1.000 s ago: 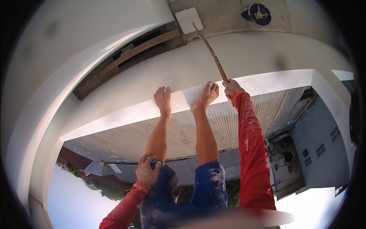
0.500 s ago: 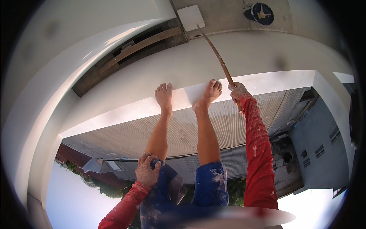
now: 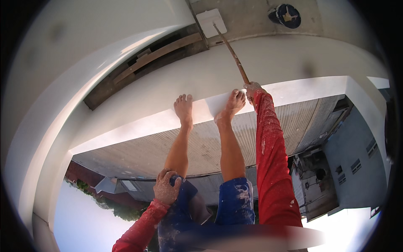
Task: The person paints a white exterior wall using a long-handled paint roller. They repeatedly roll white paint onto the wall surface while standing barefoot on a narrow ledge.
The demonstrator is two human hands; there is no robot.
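Observation:
My right hand [image 3: 253, 90] is wrapped round a long wooden pole [image 3: 236, 59], out past my right foot. The pole slants away to the upper left, and its far end lies over a flat white tray-like panel [image 3: 208, 26] on the floor below; what tips it is too small to make out. My left hand [image 3: 166, 189], spotted with white, grips my left knee at the hem of my blue shorts [image 3: 235, 201]. Both red sleeves carry white smears.
My bare feet are on a white ledge [image 3: 294, 88]. Beyond the ledge, on the floor, stands a dark bucket [image 3: 289, 16] with something pale inside. A slot holding a wooden plank [image 3: 159, 54] lies at the upper left. Corrugated roofing [image 3: 201, 145] spreads below my legs.
My right hand has reached farther forward and a little left with the pole. The pole's far end has slid farther over the white panel. My left hand stays on the knee.

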